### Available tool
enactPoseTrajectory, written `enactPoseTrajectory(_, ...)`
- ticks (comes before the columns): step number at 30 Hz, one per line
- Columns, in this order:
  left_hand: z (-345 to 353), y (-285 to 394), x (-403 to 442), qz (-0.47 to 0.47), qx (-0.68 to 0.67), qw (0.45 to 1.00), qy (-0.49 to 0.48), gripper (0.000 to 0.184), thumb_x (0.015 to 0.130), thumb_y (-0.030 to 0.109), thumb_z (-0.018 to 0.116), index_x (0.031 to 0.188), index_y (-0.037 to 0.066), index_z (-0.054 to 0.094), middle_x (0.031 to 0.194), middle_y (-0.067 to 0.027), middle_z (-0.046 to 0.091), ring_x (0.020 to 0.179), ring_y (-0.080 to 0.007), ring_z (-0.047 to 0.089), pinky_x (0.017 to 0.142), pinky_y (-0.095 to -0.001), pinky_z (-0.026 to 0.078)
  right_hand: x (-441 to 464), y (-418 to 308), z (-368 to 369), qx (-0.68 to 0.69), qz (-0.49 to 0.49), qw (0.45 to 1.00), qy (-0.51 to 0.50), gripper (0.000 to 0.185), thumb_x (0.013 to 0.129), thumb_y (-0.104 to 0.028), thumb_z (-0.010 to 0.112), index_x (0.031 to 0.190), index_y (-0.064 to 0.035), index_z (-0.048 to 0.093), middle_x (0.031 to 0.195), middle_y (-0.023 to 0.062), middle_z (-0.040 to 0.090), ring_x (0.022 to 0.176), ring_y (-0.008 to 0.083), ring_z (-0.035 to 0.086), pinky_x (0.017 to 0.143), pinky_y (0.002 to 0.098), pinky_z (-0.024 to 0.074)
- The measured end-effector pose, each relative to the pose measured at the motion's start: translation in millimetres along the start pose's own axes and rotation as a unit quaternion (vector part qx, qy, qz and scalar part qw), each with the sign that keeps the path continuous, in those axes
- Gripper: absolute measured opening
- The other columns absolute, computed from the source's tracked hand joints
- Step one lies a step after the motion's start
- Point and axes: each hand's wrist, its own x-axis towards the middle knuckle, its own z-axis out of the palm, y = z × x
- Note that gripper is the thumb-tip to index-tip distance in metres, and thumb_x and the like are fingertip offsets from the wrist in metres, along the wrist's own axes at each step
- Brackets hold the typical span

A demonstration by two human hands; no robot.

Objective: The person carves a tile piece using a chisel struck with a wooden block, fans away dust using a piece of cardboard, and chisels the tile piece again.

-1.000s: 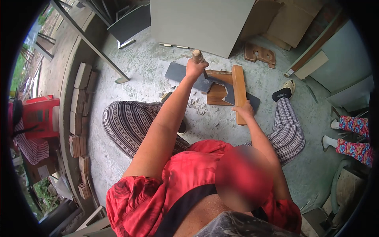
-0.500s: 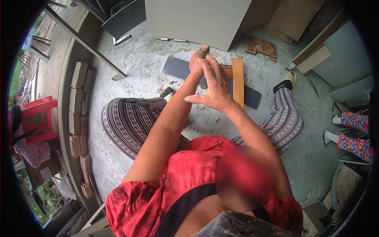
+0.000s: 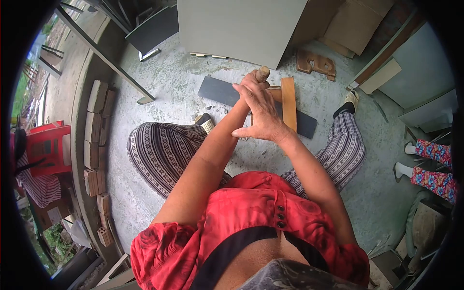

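Observation:
My left hand (image 3: 250, 83) is closed round a tool's wooden handle (image 3: 262, 74), whose rounded end sticks out above the fist. The tool's lower part is hidden. Over the left hand and wrist lies my right hand (image 3: 263, 116), its fingers stretched out and thumb apart, holding nothing. Beneath both hands, a dark grey board (image 3: 216, 91) lies slantwise on the floor. A light wooden bar (image 3: 288, 104) rests across it, just right of my right hand. Part of a brown wooden piece (image 3: 275, 93) shows beside the bar; the board's middle is covered by my hands.
A large pale panel (image 3: 239, 29) stands ahead, with a cut brown wood piece (image 3: 315, 65) to its right. Bricks (image 3: 92, 126) line the left ledge near a red chair (image 3: 48, 147). Another person's feet and flowered trouser legs (image 3: 432, 179) are at the right.
My right hand has let go of the wooden bar and moved left onto my left hand. My left hand, with the handle, has shifted slightly right. The bar now stands at a slightly different angle.

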Motion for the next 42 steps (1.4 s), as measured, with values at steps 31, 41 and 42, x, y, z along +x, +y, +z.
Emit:
enactPoseTrajectory(31,-15,57,-23,-0.019,0.058,0.998,0.012,0.021,0.066,0.014,0.067,0.076,0.006,0.050,0.067,-0.0035,0.048,0.066,-0.0161,0.045,0.065,-0.0317,0.042,2,-2,0,-0.026,-0.008,0.999,0.044,0.064,0.055,-0.023,0.070,0.115,-0.0077,0.051,0.122,0.0150,0.041,0.118,0.0306,0.037,0.097,0.0440,0.0286)
enactPoseTrajectory(41,-16,59,-24,-0.022,0.075,0.997,0.010,0.023,0.067,0.018,0.065,0.082,0.004,0.055,0.071,-0.0117,0.056,0.069,-0.0268,0.053,0.068,-0.0363,0.044,3,5,3,-0.025,0.016,0.998,0.057,0.052,0.058,-0.022,0.068,0.106,-0.0053,0.057,0.117,0.0155,0.045,0.112,0.0320,0.042,0.098,0.0444,0.0287)
enactPoseTrajectory(42,-17,58,-24,-0.022,0.077,0.997,0.011,0.024,0.067,0.019,0.064,0.083,0.004,0.055,0.072,-0.0129,0.057,0.069,-0.0283,0.055,0.068,-0.0371,0.044,3,-2,2,-0.030,-0.004,0.998,0.056,0.052,0.058,-0.022,0.069,0.106,-0.0055,0.057,0.118,0.0154,0.045,0.111,0.0316,0.043,0.098,0.0440,0.0288)
